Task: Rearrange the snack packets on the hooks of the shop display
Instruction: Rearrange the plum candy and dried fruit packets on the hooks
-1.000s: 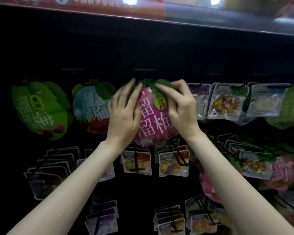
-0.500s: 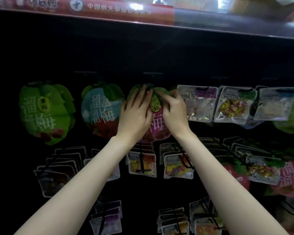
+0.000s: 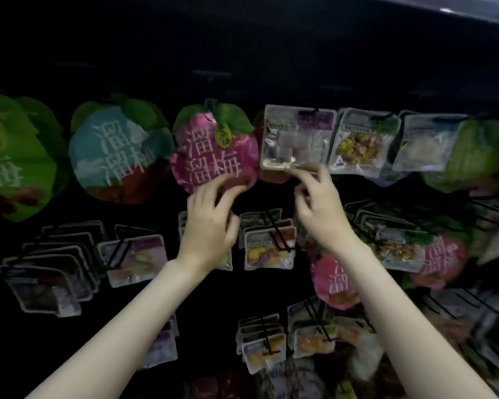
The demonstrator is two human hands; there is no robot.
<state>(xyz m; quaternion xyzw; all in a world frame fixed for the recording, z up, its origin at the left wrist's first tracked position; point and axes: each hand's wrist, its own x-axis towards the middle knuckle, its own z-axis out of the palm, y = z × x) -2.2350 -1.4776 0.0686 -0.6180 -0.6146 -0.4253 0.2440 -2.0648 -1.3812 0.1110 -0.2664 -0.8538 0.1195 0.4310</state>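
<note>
A pink round snack packet with green leaf top and white characters hangs from a hook in the top row of the dark display. My left hand is just below it, fingers loosely apart, the fingertips brushing its lower edge. Next to it on the right hangs a clear square packet with a purple label. My right hand is under that packet, index finger touching its bottom edge and thumb apart from it. Neither hand grips a packet.
A blue round packet and a green one hang to the left; clear packets continue to the right. Lower rows of black hooks carry several clear packets and pink round packets.
Both hands have come down from the top of the pink packet, which now hangs alone on its hook. My right hand has shifted right to the clear packet. The view has moved closer.
</note>
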